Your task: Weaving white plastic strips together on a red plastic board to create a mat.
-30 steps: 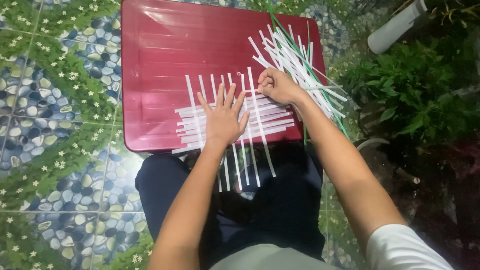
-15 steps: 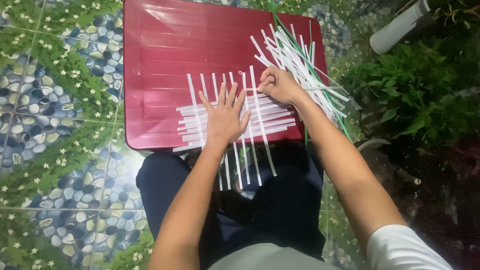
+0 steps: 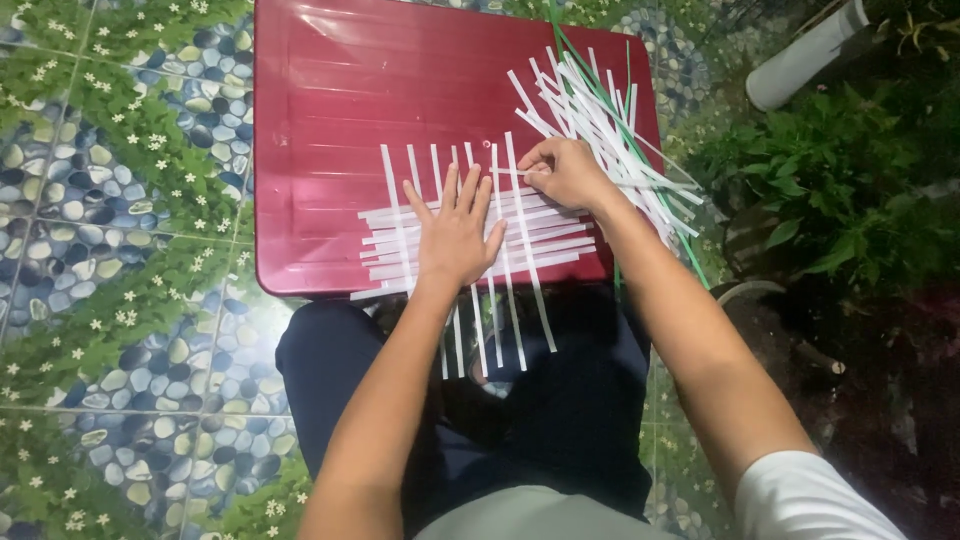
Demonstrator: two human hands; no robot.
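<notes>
1. Nearest the camera: dark trousers (image 3: 560,420) on the seated person's legs; both forearms reach forward over the lap.
2. Ends of the upright white strips overhang the near edge of the red plastic board (image 3: 320,110) and hang over the lap.
3. Left hand (image 3: 455,235): flat, fingers spread, palm pressing on the woven strip mat (image 3: 545,245). Holding it down, not gripping anything.
4. Mat = horizontal white strips crossed by upright ones, at the board's near edge, centre to right.
5. Right hand (image 3: 565,172): just beyond the left, the two hands near but not touching. Fingers pinched on one white strip (image 3: 508,171) at the mat's upper right.
6. Farther right: loose pile of white strips (image 3: 600,110), with a few green ones, fanned across the board's right corner.
7. Surround: pebble-and-leaf patterned floor (image 3: 110,250) to the left, green plants (image 3: 830,190) to the right.
</notes>
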